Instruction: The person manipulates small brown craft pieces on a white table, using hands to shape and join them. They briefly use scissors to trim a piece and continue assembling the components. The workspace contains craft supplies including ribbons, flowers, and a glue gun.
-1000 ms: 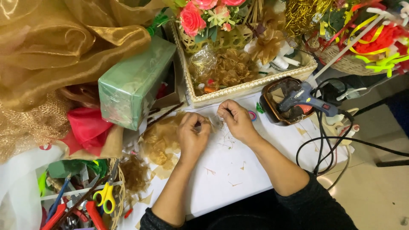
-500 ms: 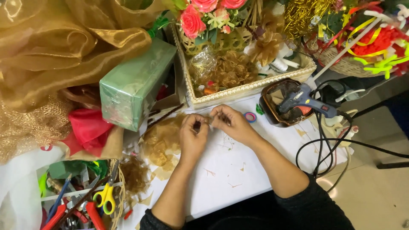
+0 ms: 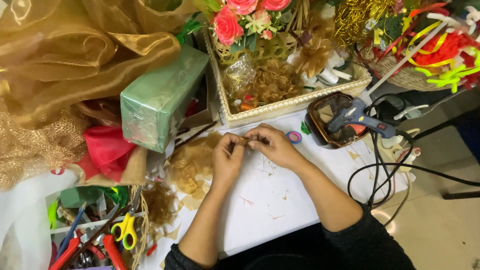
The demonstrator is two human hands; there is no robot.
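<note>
Pinching a tiny scrap of gold mesh between both sets of fingertips, the person works just above the white surface. The left hand and right hand are each closed tight on the scrap, thumbs and forefingers meeting at its ends. A loose pile of gold mesh pieces lies touching the left hand, and a blue glue gun rests on a dark tray near the right. A small roll of tape sits just beside the right knuckles. The scrap looks flimsy, so a slack pinch could let it drop into the pile and be lost among similar pieces; the glue gun's cord near the right forearm could snag.
</note>
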